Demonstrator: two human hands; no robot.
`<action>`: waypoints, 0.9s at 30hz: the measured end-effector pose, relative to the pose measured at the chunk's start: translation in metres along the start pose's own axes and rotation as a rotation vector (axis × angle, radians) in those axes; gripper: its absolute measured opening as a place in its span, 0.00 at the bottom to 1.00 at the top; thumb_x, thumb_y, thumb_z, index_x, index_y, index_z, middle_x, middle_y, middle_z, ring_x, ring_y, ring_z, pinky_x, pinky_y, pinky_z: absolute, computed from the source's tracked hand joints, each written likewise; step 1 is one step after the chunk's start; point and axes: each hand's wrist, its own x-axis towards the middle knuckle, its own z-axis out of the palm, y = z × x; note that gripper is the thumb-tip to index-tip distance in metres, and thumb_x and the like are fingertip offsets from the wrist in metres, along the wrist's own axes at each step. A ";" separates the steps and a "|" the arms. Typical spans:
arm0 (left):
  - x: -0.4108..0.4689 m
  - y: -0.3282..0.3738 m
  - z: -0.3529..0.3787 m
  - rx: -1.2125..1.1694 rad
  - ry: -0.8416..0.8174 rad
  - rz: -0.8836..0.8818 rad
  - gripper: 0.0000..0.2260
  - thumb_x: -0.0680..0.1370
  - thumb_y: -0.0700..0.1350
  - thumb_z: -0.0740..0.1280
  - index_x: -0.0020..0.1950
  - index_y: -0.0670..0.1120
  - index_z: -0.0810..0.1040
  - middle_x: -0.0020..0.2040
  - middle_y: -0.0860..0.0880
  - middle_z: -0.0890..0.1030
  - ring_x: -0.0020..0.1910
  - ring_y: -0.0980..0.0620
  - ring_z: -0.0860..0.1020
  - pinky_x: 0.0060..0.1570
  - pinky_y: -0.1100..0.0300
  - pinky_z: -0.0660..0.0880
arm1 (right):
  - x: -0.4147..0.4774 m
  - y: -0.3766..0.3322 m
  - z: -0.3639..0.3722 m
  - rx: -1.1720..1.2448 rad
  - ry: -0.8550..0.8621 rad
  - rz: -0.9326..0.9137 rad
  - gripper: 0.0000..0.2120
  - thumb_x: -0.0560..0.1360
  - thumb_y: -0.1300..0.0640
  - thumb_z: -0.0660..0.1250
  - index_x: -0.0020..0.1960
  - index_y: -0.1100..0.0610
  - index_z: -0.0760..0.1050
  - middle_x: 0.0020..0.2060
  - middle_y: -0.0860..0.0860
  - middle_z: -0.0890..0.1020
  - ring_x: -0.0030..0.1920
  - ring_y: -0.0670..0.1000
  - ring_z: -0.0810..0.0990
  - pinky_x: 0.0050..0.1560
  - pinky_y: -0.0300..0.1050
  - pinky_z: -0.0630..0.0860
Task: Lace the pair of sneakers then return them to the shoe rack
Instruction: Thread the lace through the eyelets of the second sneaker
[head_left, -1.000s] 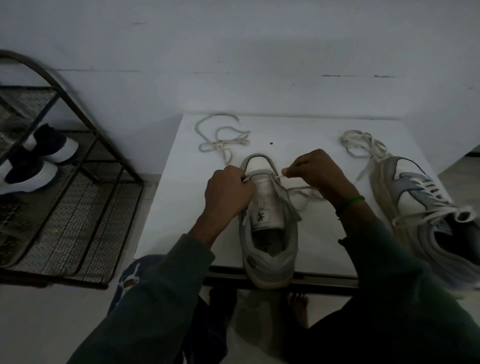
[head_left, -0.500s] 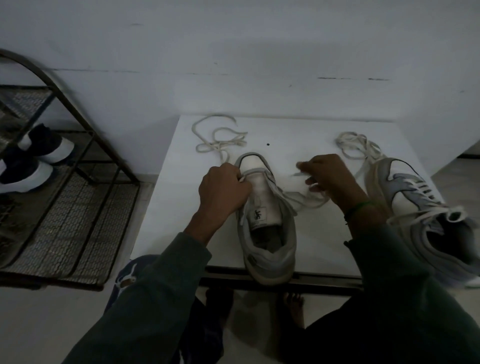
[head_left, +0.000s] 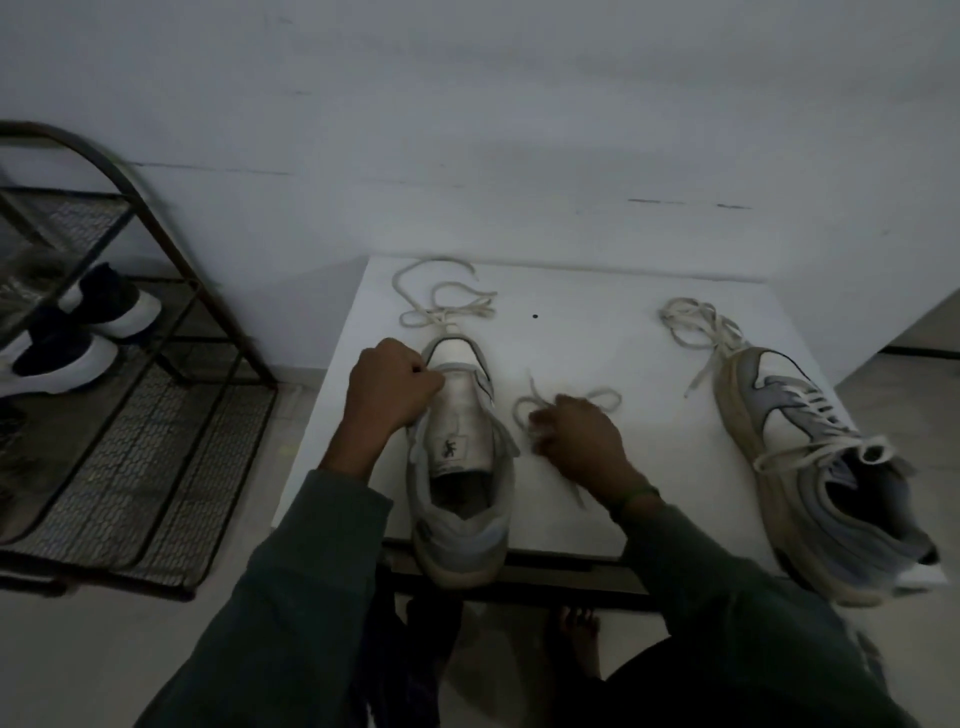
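Two sneakers sit on the white desk (head_left: 597, 312). The near sneaker (head_left: 462, 467) lies lengthwise, toe toward the wall and heel overhanging the desk's front edge. The second sneaker (head_left: 821, 467) lies at the right, toe also away but angled, its heel toward the right front corner, its lace partly threaded.

Two dark shoes (head_left: 78, 332) stand on the shoe rack (head_left: 156, 415) to the left, on the floor.

Loose lace shows in three places: a coil (head_left: 441, 306) beyond the near sneaker's toe, a bundle (head_left: 696, 322) trailing from the second sneaker, and a looped stretch (head_left: 602, 402) by the right hand.

The left hand (head_left: 389, 395) is fisted, its fingers closed against the near sneaker's eyelet edge. The right hand (head_left: 582, 441) rests on the desk beside that sneaker, fingers curled over the looped lace.
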 end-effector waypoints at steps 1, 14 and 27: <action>-0.001 0.000 -0.001 -0.022 -0.006 -0.021 0.13 0.69 0.44 0.69 0.29 0.36 0.78 0.24 0.41 0.77 0.26 0.48 0.76 0.35 0.52 0.77 | 0.000 -0.007 0.001 -0.072 0.062 -0.035 0.13 0.78 0.57 0.61 0.60 0.55 0.77 0.58 0.56 0.78 0.58 0.55 0.75 0.58 0.46 0.70; 0.000 0.010 0.016 -0.126 -0.065 -0.062 0.10 0.68 0.46 0.70 0.32 0.40 0.80 0.26 0.45 0.78 0.27 0.50 0.78 0.35 0.53 0.80 | 0.116 -0.037 -0.149 0.691 0.373 -0.063 0.05 0.65 0.64 0.69 0.40 0.62 0.83 0.35 0.59 0.84 0.38 0.57 0.83 0.46 0.57 0.80; 0.005 0.021 0.046 -0.118 -0.049 0.004 0.10 0.68 0.46 0.69 0.31 0.40 0.79 0.27 0.48 0.76 0.29 0.54 0.75 0.30 0.59 0.73 | 0.185 -0.031 -0.119 0.391 0.112 -0.182 0.20 0.71 0.62 0.70 0.62 0.57 0.76 0.62 0.56 0.76 0.62 0.54 0.74 0.57 0.40 0.68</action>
